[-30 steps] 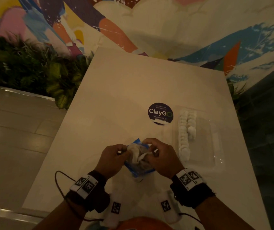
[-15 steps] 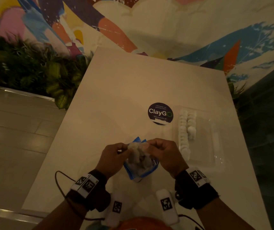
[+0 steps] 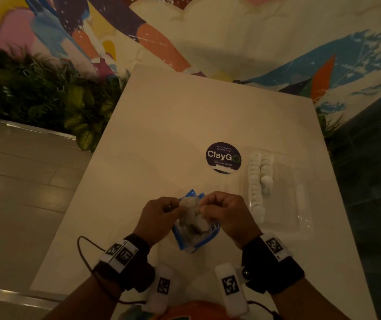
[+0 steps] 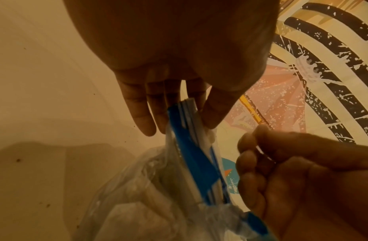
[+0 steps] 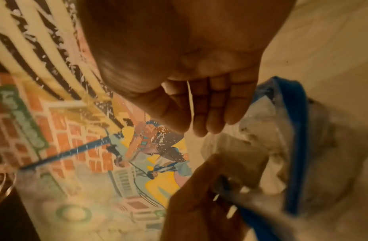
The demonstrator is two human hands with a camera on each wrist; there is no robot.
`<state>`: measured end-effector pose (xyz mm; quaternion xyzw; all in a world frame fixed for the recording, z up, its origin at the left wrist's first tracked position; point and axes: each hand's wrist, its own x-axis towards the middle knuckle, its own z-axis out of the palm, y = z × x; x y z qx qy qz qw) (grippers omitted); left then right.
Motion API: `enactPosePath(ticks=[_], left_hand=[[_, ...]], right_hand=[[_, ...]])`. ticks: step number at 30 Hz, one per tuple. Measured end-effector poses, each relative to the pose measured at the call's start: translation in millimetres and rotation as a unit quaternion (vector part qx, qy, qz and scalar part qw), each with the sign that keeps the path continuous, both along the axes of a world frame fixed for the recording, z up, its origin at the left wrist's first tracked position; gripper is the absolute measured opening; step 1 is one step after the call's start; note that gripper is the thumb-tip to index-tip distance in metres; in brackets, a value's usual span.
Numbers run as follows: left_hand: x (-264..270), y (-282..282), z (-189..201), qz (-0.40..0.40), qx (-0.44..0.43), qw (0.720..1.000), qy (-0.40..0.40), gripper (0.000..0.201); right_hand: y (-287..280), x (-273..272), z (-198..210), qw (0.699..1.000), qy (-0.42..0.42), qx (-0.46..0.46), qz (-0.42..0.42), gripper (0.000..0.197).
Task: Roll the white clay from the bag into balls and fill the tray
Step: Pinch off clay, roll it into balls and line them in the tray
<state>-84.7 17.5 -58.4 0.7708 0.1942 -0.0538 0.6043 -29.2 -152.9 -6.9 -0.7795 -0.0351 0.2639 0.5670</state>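
Both hands were on the blue-edged bag [image 3: 194, 227] of white clay [image 3: 193, 207] over the bench [image 3: 184, 116], left hand [image 3: 159, 218] and right hand [image 3: 228, 215] each with a pinching grip on its rim, just left of the tray [image 3: 284, 199] with its balls [image 3: 257, 181].
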Motion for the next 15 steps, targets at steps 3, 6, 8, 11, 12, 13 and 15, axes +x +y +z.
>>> enactPosePath(ticks=[3,6,8,11,12,13,15], left_hand=[[0,0,0,0.003,0.004,1.000,0.001,0.021],[0,-1,0,0.001,0.000,1.000,0.000,0.015],[1,-2,0,-0.002,-0.001,1.000,0.000,0.019],[1,-3,4,0.002,-0.007,1.000,0.006,0.024],[1,-3,5,0.003,-0.009,1.000,0.008,0.024],[1,-3,5,0.002,-0.008,1.000,0.008,0.024],[0,-3,6,0.003,-0.008,1.000,0.003,0.021]], right_hand=[[-4,1,-5,0.980,-0.106,-0.159,0.057,0.010],[1,-3,-2,0.939,-0.153,-0.278,0.132,0.012],[8,-8,1,0.907,-0.180,-0.339,0.174,0.021],[17,-13,4,0.871,-0.208,-0.395,0.204,0.025],[18,-14,4,0.866,-0.209,-0.402,0.210,0.026],[19,-14,5,0.866,-0.204,-0.405,0.212,0.027],[19,-12,6,0.877,-0.179,-0.397,0.202,0.025]])
